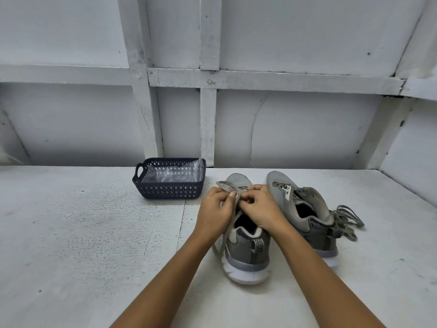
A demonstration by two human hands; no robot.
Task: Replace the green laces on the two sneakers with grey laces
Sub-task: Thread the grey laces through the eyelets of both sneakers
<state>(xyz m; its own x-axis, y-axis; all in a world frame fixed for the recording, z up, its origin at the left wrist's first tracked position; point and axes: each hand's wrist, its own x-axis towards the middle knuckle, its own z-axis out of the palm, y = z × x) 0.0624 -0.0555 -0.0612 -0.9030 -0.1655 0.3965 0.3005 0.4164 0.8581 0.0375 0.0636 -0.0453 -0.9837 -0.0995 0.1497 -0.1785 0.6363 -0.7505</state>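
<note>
Left hand and right hand meet over the near sneaker, each pinching its grey lace. The second sneaker stands just right of the near sneaker, with loose laces lying beyond.

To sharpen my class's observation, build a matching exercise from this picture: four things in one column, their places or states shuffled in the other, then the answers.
1 basket
2 plastic bag
3 loose laces
4 left hand

A inside the basket
B on the table, right of the unlaced sneaker
C pinching a grey lace over the other sneaker
D left of both sneakers

Pairs: 1-D, 2-A, 3-B, 4-C
</note>
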